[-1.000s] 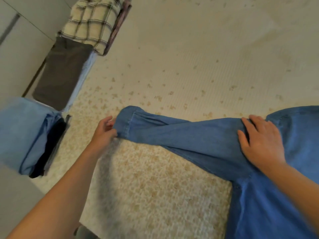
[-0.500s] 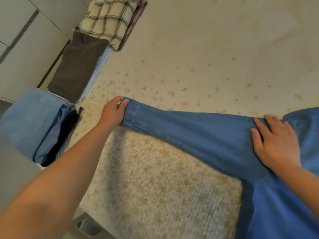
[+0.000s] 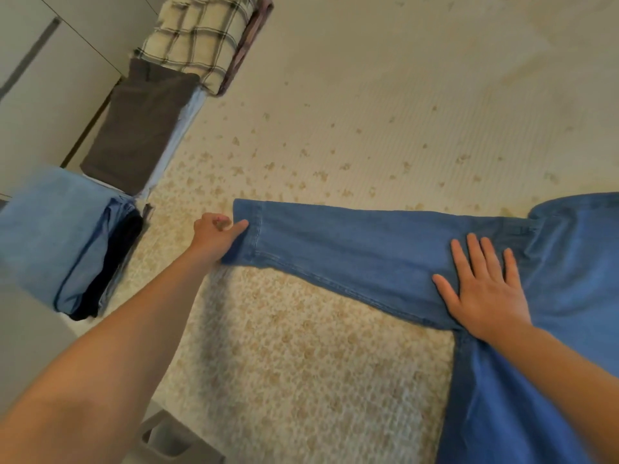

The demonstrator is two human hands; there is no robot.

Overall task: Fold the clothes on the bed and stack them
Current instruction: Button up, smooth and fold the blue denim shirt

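A blue denim shirt lies spread on the bed, its body at the bed's right side and one sleeve stretched flat leftward, cuff at the far end. Along the bed's left edge sit folded stacks: a light blue garment over dark ones, a grey-brown piece beyond it, and a cream plaid item farthest away.

No readable text in view.
No lettering, label, brand mark, number or sign can be made out on any surface shown; the fabrics carry only weave, plaid and speckle patterns.
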